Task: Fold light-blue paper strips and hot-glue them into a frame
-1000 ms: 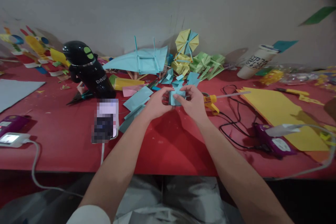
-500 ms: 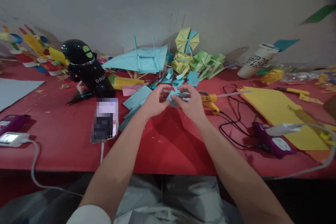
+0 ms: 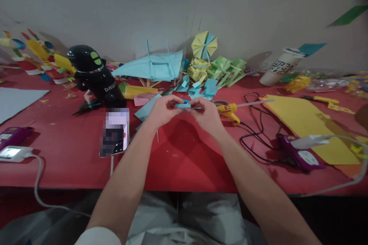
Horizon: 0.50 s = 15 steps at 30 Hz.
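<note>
A small stack of light blue paper pieces [image 3: 183, 106] is held level between both hands, its thin edges turned toward me. My left hand [image 3: 163, 111] is closed on its left end, thumb below and fingers above. On the right end my right hand [image 3: 205, 114] pinches it in the same way. Beyond the hands lie loose blue paper scraps [image 3: 211, 87]. Just right of my right hand is a yellow glue gun [image 3: 229, 111] with a long clear glue stick. Larger blue sheets [image 3: 151, 107] lie partly hidden behind my left hand.
A phone [image 3: 117, 132] and a black bottle [image 3: 99, 78] stand left. Behind are a blue paper model [image 3: 155, 67] and a yellow-and-blue paper wheel [image 3: 204, 45]. Right are yellow sheets [image 3: 310, 130], black cables [image 3: 258, 138], a purple power strip [image 3: 300, 155] and a paper cup [image 3: 280, 67].
The blue paper in my hands has turned from a tilted face to an edge-on stack. My left hand has shifted slightly left and toward me; both hands now pinch the ends.
</note>
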### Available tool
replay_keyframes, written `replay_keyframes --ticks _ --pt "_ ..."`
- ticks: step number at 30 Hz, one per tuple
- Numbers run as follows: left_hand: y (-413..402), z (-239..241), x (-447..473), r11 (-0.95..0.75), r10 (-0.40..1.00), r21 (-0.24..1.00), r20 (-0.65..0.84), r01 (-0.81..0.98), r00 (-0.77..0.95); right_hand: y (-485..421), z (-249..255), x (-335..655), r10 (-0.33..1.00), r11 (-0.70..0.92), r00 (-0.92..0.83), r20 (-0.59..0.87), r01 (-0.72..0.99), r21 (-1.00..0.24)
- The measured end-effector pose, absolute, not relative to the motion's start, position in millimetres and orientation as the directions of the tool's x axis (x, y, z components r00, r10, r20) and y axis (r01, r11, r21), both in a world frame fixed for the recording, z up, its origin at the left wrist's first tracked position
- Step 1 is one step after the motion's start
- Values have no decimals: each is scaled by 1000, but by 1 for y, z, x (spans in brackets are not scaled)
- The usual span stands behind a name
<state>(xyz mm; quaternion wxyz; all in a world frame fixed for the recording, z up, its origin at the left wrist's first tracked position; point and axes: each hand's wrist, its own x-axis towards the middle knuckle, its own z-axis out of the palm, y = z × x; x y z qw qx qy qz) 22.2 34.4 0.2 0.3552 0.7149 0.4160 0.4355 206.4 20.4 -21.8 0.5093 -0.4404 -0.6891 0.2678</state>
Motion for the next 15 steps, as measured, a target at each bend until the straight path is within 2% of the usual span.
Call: replay_keyframes --ticks 12,15 --pt "33 2 18 -395 899 897 333 198 284 25 -25 211 880 474 -121 458 262 -841" --pt "31 2 20 -372 914 902 316 219 254 25 -28 210 866 497 -108 488 299 -815"
